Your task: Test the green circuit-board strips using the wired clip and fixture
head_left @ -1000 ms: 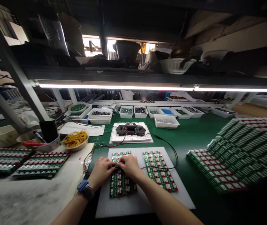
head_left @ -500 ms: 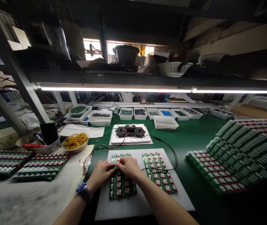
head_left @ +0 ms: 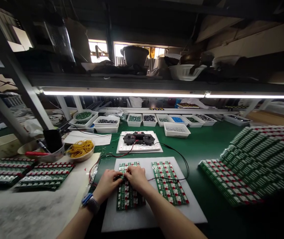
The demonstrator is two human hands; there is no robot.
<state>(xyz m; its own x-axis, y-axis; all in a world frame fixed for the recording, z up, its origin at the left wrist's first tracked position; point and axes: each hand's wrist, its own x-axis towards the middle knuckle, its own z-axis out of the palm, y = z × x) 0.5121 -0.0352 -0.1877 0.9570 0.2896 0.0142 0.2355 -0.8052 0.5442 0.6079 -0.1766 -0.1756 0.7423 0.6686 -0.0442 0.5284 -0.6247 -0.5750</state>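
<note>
My left hand, with a blue watch on the wrist, is over the left green circuit board panel, fingertips pinched at its upper part. Close against it, my right hand pinches at the same spot; whatever lies between the fingers is hidden. A thin dark wire crosses the right circuit board panel and disappears at my right hand. Red and black wires run down behind my left hand. Both panels lie flat on a white board.
A black twin-dial device sits on a white tray beyond the panels. White bins of small parts line the back. Stacked panels rise at right. Left are more panels and a bowl of yellow rubber bands.
Both hands stay at nearly the same spot on the left panel. The right hand's fingers have shifted slightly; the panels have not visibly moved.
</note>
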